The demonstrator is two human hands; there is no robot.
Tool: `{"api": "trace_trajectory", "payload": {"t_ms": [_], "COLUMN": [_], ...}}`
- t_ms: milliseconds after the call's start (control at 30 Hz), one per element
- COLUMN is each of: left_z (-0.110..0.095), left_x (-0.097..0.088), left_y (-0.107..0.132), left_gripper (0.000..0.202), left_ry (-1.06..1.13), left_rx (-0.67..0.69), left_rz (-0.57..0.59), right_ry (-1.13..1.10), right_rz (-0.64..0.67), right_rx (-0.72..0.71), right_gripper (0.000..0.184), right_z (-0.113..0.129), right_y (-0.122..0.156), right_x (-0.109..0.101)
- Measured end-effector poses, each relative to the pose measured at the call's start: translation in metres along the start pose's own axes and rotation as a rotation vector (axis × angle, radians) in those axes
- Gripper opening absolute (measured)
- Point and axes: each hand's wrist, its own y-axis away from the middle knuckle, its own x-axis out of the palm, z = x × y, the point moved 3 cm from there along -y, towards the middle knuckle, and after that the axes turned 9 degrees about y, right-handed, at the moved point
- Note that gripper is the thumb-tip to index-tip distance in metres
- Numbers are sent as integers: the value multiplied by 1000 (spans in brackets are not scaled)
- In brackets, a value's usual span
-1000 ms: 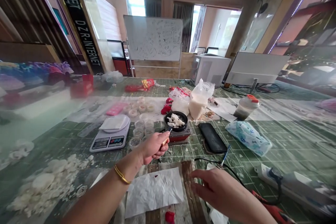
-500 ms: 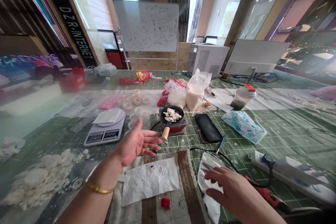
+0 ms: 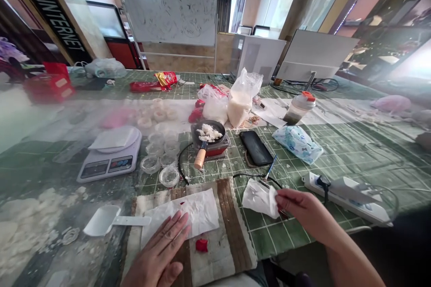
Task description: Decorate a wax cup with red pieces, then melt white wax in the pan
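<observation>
My left hand (image 3: 164,249) lies flat, fingers stretched, over the lower edge of a white paper sheet (image 3: 205,210) on a striped cloth (image 3: 225,251). Beside that hand is a small red piece (image 3: 201,245), and a white plastic scoop (image 3: 103,221) lies to its left with its handle reaching the paper. At the right, my right hand (image 3: 303,208) pinches the edge of a crumpled white tissue (image 3: 257,197), partly lifting it. A dark tool, its kind unclear, shows partly under the tissue. A thin blue stick (image 3: 271,167) lies just beyond.
Ahead, a small pan (image 3: 217,136) of white chunks sits on a red burner (image 3: 218,150). A kitchen scale (image 3: 111,157), clear cups (image 3: 169,176), a phone (image 3: 256,147), a wipes pack (image 3: 298,143) and a power strip (image 3: 346,199) surround it. White crumbs (image 3: 27,224) cover the left.
My left hand has come down from mid-air onto the paper. My right hand has taken hold of the tissue's edge and raised it. The view has tipped downward.
</observation>
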Motion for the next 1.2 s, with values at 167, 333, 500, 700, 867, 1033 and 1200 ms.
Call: {"api": "trace_trajectory", "payload": {"t_ms": [167,333,500,700,867,1033,1200], "left_z": [11,15,-21,-69,-76,-72,-72], "left_x": [-5,-12,-23,-2,14,21,40], "left_y": [-1,1,-37,-129,-158,-159,-149], "left_gripper": [65,57,43,49,17,38,53], "left_ry": [-326,-177,231,263,731,1645,1879], "left_rx": [139,107,-77,-55,-131,-70,-91], "left_rz": [105,94,-99,-122,-53,-259,-242], "right_ry": [-582,-690,-365,-318,-599,-699,-724], "right_rz": [-248,-364,-192,-209,-345,-204,31], "right_rx": [60,-26,-277,-347,-235,-143,-236], "right_gripper": [27,24,22,16,23,50,62], "right_z": [4,18,40,61,69,84,93], "right_y": [-7,-13,-14,-23,-27,-23,-26], "right_x": [-21,-28,-24,6,40,69,86]}}
